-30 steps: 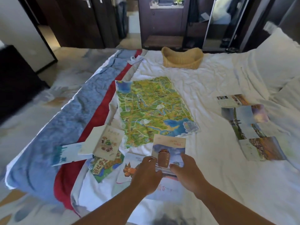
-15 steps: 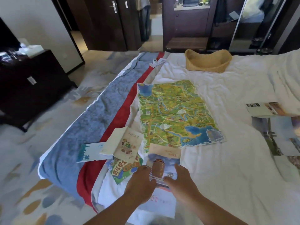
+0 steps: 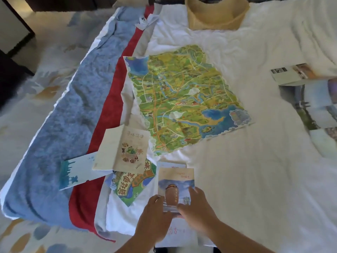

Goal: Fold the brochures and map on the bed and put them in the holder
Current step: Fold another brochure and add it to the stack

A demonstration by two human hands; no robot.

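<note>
A brochure with a brown jar picture (image 3: 175, 183) is at the bed's near edge, and both hands hold its lower end. My left hand (image 3: 154, 219) grips the left side, my right hand (image 3: 197, 209) the right side with fingers over the cover. An open green and blue map (image 3: 182, 99) lies flat in the middle of the bed. A beige food brochure (image 3: 125, 150), a teal one (image 3: 76, 172) and a green illustrated one (image 3: 133, 181) lie to the left. The woven holder (image 3: 216, 13) stands at the bed's far side.
A long unfolded photo brochure (image 3: 310, 99) lies at the right of the white bed (image 3: 255, 179). A blue and red bed runner (image 3: 73, 115) covers the bed's left edge. Patterned carpet lies beyond it, with dark furniture (image 3: 11, 70) at far left.
The view has tilted down and come closer to the bed. Both hands keep hold of the jar brochure, which now stands more upright and closed over the sheet beneath.
</note>
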